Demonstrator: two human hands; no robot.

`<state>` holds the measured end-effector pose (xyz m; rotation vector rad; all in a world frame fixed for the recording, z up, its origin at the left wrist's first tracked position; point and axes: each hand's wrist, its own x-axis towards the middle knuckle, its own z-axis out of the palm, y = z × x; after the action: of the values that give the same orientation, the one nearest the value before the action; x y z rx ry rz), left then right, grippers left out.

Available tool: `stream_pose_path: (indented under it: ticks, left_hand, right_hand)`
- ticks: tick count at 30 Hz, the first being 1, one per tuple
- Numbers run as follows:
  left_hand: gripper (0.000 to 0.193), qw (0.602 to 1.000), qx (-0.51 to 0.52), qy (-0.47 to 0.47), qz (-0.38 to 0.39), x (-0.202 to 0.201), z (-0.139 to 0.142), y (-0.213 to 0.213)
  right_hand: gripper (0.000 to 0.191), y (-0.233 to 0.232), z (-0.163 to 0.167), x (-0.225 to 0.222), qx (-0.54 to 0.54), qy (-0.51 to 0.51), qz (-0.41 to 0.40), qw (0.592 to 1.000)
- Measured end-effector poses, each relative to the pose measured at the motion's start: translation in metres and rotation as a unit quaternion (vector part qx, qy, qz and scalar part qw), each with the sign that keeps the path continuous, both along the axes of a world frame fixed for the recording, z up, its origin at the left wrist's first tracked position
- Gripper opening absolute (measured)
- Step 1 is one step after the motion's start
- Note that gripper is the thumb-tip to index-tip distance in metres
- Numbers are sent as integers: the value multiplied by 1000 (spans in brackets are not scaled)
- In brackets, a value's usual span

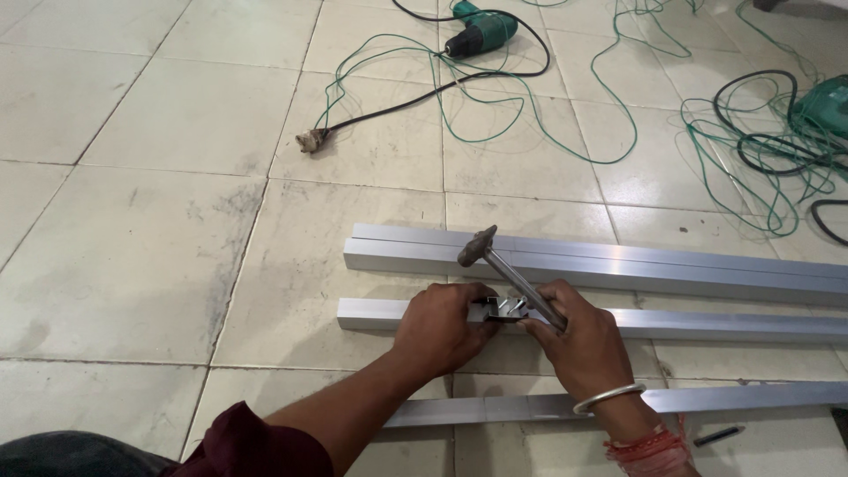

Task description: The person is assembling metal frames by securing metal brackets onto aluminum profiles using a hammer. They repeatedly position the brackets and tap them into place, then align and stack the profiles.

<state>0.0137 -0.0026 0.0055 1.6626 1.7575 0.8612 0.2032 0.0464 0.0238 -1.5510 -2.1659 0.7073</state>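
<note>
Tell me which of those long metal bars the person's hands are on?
The middle aluminium bar: both the left hand and right hand rest on it; the others lie untouched.

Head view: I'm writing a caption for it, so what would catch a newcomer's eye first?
The two hands at bottom centre: the right hand grips a hammer while the left hand presses a small metal bracket onto the middle aluminium bar. More bars lie parallel on the tiled floor. At top, a green drill sits amid looping green wire.
</note>
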Motion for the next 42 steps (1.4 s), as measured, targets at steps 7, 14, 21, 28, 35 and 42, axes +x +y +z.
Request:
stream_pose_path:
  ticks: [7, 14, 21, 28, 35, 42]
  left_hand:
    - [30, 1000, 12, 7, -10, -1, -4, 0]
    - [27, 1000, 10, 11, -6, -4, -3, 1]
    - [28, 1000, -2, 15, -2, -7, -3, 2]
    - [28, 1000, -8, 15, -4, -8, 1, 2]
    - [28, 999, -37, 14, -4, -7, 3, 3]
    - [30, 1000, -18, 9, 3, -6, 0, 2]
  right_hand:
    - [34, -2, 4, -2, 14, 31, 21, 999]
    - [38, 2, 4, 2, 7, 60, 2, 998]
    - [38, 2, -9, -2, -39, 38, -30, 998]
    - [34, 0, -9, -5, -18, 61, -18, 998]
    - [35, 1, -10, -6, -19, 41, -25, 999]
    - [38, 1, -10, -6, -23, 45, -30, 998]
